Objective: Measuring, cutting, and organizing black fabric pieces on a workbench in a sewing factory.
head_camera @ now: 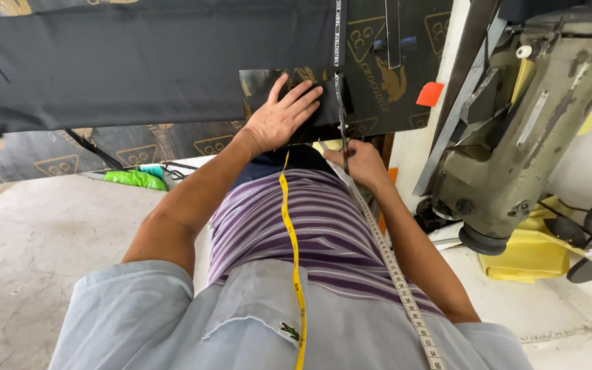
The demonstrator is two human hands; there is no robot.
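My left hand (282, 116) lies flat with fingers spread on a small dark piece of cloth (262, 81) at the near edge of the table. Just to its right, my right hand (362, 162) grips a pair of scissors (342, 113) whose blades point away from me along the edge of that piece. A large black fabric (138, 62) is spread over the table to the left. A yellow measuring tape (294, 260) hangs from my neck over my striped shirt; its other, white end runs up under my right hand.
The table is covered by a black sheet with gold emblems (405, 41), with an orange tag (429, 94) at its right edge. An old grey-green sewing machine (529, 130) stands at the right above a yellow tray (532, 253). A green bag (135, 179) lies on the concrete floor (49, 233).
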